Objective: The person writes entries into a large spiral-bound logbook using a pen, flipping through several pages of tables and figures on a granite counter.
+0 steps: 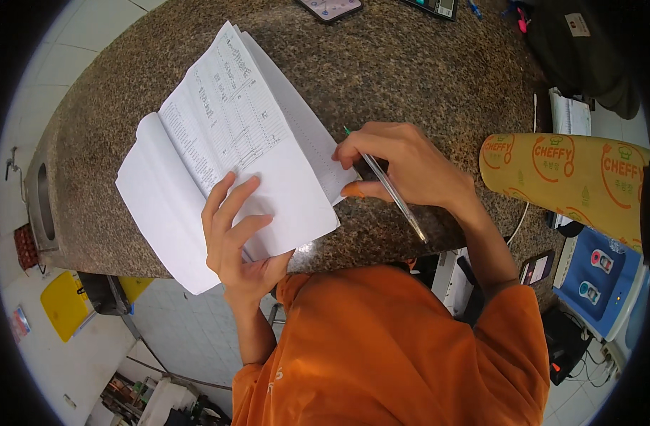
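Note:
A stapled paper booklet (289,170) lies spread on the granite counter, its right leaves slightly fanned at the far right edge. Handwriting and ruled columns cover its upper page; the lower part is blank. My left hand (236,234) rests on that page near the fold, fingers spread, thumb at the near edge. In my right hand (410,167) is a clear ballpoint pen (396,192), lying slantwise across the fingers with its green end toward the booklet. The right index finger and thumb are beside the booklet's right edge; the thumb bears an orange patch. Whether they touch the paper I cannot tell.
A phone (330,7) and a calculator (438,7) lie at the counter's far side. To the right are a yellow printed roll (563,177), a white cable, a second phone (536,268) and a blue-topped machine (594,280). A sink (44,202) is at far left.

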`<move>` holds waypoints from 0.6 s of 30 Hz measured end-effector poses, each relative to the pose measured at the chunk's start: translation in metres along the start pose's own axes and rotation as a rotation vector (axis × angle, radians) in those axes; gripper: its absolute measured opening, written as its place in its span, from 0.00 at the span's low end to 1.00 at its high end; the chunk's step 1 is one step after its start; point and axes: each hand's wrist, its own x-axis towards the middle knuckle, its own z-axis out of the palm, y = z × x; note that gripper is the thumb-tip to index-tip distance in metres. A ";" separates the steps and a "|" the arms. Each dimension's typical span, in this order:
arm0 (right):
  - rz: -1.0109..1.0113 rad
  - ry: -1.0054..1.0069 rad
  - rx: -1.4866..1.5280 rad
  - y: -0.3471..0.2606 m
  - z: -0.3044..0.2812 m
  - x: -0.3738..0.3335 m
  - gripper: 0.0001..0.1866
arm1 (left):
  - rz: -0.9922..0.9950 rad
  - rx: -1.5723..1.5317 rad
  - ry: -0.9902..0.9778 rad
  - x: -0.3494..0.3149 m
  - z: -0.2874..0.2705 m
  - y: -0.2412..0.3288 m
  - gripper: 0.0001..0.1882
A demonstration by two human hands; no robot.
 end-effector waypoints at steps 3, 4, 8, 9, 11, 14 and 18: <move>-0.048 0.053 0.129 -0.002 0.006 0.000 0.13 | -0.007 -0.002 0.007 -0.001 -0.001 0.001 0.21; -0.054 0.048 0.132 -0.003 0.008 0.002 0.13 | -0.020 0.006 0.024 -0.002 -0.002 0.001 0.22; -0.194 0.185 0.159 -0.020 0.013 0.011 0.08 | -0.022 0.026 0.055 -0.010 -0.004 -0.001 0.28; -0.255 0.265 0.137 -0.027 0.013 0.013 0.07 | -0.030 0.041 0.074 -0.011 -0.003 0.003 0.28; -0.343 0.298 0.170 -0.041 0.021 0.021 0.12 | -0.051 -0.035 0.139 -0.013 0.000 0.009 0.35; -0.509 0.325 0.237 -0.073 0.040 0.045 0.18 | -0.063 0.148 0.236 -0.029 0.005 0.006 0.38; -0.510 0.289 0.419 -0.090 0.057 0.059 0.19 | -0.320 0.237 0.309 -0.043 -0.012 0.020 0.29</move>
